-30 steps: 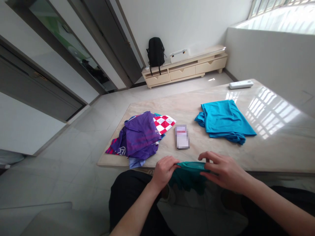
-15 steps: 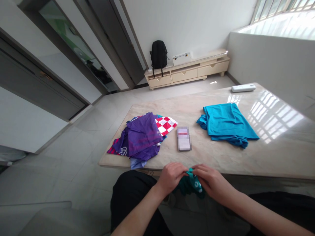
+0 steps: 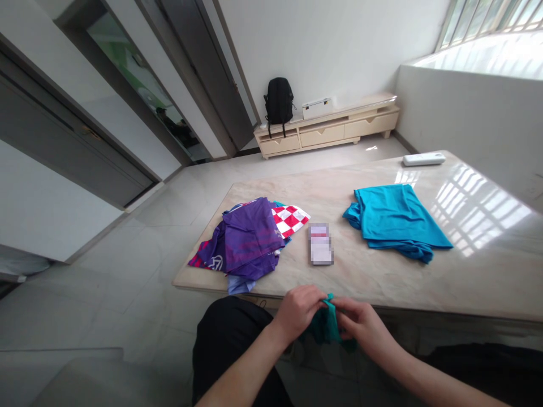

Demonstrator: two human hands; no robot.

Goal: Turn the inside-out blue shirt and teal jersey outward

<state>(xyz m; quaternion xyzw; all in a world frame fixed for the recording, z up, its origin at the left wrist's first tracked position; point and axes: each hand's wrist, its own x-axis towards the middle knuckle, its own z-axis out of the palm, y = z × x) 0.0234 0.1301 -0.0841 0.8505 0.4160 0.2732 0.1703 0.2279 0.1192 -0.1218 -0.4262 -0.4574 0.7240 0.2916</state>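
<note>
Just in front of the table's near edge, a crumpled green piece of clothing [image 3: 326,323] hangs between my hands. My left hand [image 3: 300,310] pinches its top edge, fingers curled closed. My right hand [image 3: 360,322] is closed on the same cloth from the other side, its fingertips partly behind a fold. How the garment is made is hidden by the bunching. To the left on the table lies a heap of clothes, topped by a folded purple shirt [image 3: 250,234]. On the right sits a folded blue shirt [image 3: 394,220], apart from my hands.
A phone [image 3: 320,244] with a blurred-out screen lies on the marble-like table [image 3: 314,189] between the clothes. A white oblong object [image 3: 424,159] is at the far edge. Beyond stand a low cabinet [image 3: 322,134] and a black backpack [image 3: 279,102]. My knee [image 3: 224,322] is below the table edge.
The fingers of my right hand have shifted on the green cloth, and the white print on it has turned out of sight. The view has tilted slightly.
</note>
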